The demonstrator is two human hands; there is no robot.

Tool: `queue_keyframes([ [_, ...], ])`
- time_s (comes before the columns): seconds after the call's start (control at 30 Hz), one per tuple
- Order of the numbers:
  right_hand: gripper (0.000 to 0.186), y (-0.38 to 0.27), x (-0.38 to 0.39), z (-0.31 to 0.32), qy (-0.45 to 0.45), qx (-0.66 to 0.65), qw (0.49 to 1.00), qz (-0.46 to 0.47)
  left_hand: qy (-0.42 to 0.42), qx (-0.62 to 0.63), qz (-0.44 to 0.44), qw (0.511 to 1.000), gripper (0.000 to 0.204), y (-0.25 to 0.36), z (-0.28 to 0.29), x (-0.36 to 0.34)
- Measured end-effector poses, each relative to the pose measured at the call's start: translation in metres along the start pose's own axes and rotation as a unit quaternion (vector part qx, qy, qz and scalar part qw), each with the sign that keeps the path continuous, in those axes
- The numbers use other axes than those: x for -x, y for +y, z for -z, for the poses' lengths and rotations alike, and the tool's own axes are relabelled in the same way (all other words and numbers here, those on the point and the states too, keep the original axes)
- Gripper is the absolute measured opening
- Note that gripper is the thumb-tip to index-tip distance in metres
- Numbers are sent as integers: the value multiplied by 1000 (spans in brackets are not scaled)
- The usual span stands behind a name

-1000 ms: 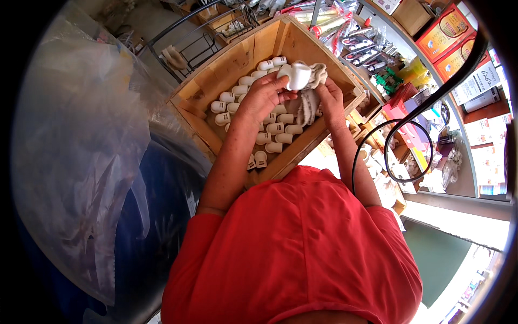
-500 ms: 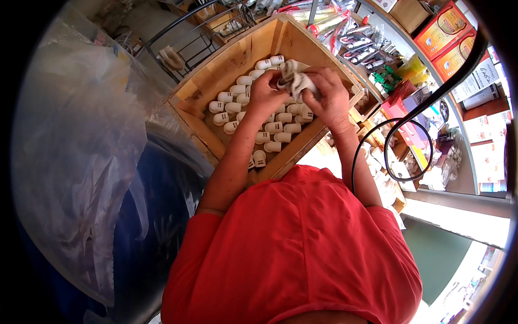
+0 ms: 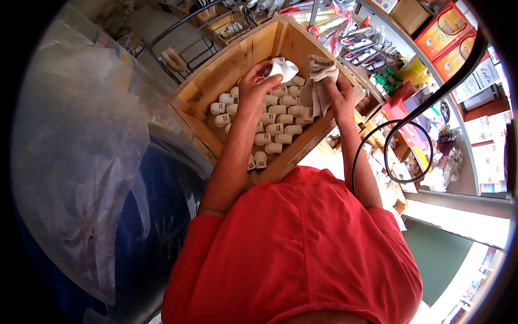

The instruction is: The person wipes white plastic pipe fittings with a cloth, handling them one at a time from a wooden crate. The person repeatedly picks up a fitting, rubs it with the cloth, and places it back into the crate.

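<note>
Over a wooden box (image 3: 189,102), my left hand (image 3: 257,85) is closed around a white plastic pipe elbow (image 3: 281,71), its thumb along the near side. To the right, my right hand (image 3: 341,96) pinches a greyish-beige cloth (image 3: 319,81) that hangs down in folds, apart from the fitting. Below both hands, several similar white elbow fittings (image 3: 274,128) with small dark labels lie in loose rows on the box's floor. My hands and the cloth hide some of them.
Clear plastic sheeting (image 3: 81,140) covers something large and blue at the left. A black wire rack (image 3: 202,51) stands behind the box. Shelves at the right hold packaged goods and orange boxes (image 3: 443,29). A black cable (image 3: 431,97) loops down at the right.
My hands have drawn apart. The cloth has come away from the fitting and moved right with my right hand, leaving the white elbow exposed in my left hand.
</note>
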State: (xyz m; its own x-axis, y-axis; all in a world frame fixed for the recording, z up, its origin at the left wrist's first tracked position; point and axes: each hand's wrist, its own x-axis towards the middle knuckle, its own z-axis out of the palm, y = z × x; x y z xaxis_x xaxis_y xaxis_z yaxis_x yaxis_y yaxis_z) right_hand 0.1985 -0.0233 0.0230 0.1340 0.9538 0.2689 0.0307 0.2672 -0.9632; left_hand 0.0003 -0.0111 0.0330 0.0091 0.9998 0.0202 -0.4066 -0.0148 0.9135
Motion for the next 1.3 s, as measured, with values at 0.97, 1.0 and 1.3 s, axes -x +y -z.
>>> queue_keyframes([
  [0.97,25,-31,0,-7,-18,-183,981,-68,-78,-25,-59,995,47,-7,-9,3],
  [1.0,25,-32,1,-8,-50,-146,986,-58,-77,-41,-59,994,47,-5,-11,4],
  [1.3,27,-21,7,-25,-66,-43,997,-17,-86,-200,-187,958,49,-12,-18,7],
])
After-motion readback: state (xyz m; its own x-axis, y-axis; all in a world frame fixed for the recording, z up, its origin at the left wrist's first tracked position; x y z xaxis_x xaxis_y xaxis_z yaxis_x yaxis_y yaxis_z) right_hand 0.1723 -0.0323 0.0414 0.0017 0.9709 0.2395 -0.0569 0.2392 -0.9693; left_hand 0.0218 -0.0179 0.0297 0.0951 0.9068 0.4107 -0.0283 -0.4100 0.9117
